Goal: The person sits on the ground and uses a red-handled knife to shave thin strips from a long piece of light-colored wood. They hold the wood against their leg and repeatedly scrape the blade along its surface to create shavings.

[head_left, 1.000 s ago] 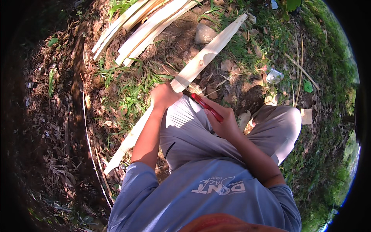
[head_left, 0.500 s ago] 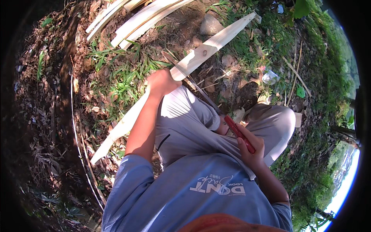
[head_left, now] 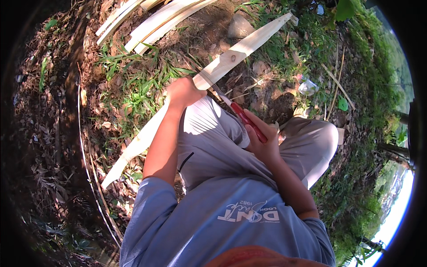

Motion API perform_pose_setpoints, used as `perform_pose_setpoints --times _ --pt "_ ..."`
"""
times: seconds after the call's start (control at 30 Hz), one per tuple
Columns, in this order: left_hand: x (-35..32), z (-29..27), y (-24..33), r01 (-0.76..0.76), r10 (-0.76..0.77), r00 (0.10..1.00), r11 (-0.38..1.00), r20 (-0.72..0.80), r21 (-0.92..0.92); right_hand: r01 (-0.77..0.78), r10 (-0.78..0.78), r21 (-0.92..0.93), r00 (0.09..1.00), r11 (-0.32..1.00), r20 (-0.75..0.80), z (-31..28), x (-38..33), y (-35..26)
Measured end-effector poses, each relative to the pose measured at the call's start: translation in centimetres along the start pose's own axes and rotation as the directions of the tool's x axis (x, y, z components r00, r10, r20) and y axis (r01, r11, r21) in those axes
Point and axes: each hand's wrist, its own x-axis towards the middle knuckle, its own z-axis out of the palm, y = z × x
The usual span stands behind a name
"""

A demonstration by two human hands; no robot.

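My left hand (head_left: 186, 92) is closed around a long pale wooden board (head_left: 235, 54), pressing it by my bent left knee. The board slants from the lower left to the upper right and has a dark knot beyond that hand. My right hand (head_left: 265, 139) grips the red handle (head_left: 244, 116) of a handsaw. Its narrow blade (head_left: 220, 94) reaches across the board just beside my left hand. Part of the blade's far end is hard to make out against the ground.
Several pale split boards (head_left: 167, 21) lie at the far left. A stone (head_left: 240, 26) sits beyond the board. Thin sticks (head_left: 340, 84), a crumpled clear plastic piece (head_left: 308, 87) and a green scrap (head_left: 343, 104) lie to the right. Grass and dry leaves cover the ground.
My right hand has pushed the handsaw forward and to the left, so its handle is nearer the board. My left hand and the board stay almost in place.
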Motion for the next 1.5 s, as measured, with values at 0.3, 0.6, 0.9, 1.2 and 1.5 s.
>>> perform_pose_setpoints --times 0.3,0.6,0.9,1.2,1.5 --pt "-0.3 0.6 -0.3 -0.029 0.029 0.999 1.0 -0.045 0.001 0.022 0.001 -0.212 0.994 0.977 0.11 -7.8 -7.2 -4.0" --pt "-0.2 -0.2 -0.1 -0.027 0.027 0.999 1.0 -0.027 -0.009 0.029 -0.028 0.055 0.999 0.998 -0.022 2.2 2.8 1.3" --pt "0.3 0.2 -1.0 -0.004 0.007 1.0 0.997 0.031 -0.071 0.011 -0.015 -0.169 1.0 0.986 -0.021 -5.3 -5.4 -0.6" --pt "0.3 0.2 -1.1 -0.042 0.041 0.999 0.996 -0.009 -0.075 -0.013 0.015 -0.037 0.998 0.999 0.059 -2.1 -1.4 -1.9" --pt "0.3 -0.3 -1.0 -0.009 0.012 1.0 0.995 0.028 -0.098 -0.007 0.008 0.017 1.0 1.0 -0.023 1.0 2.6 1.3"
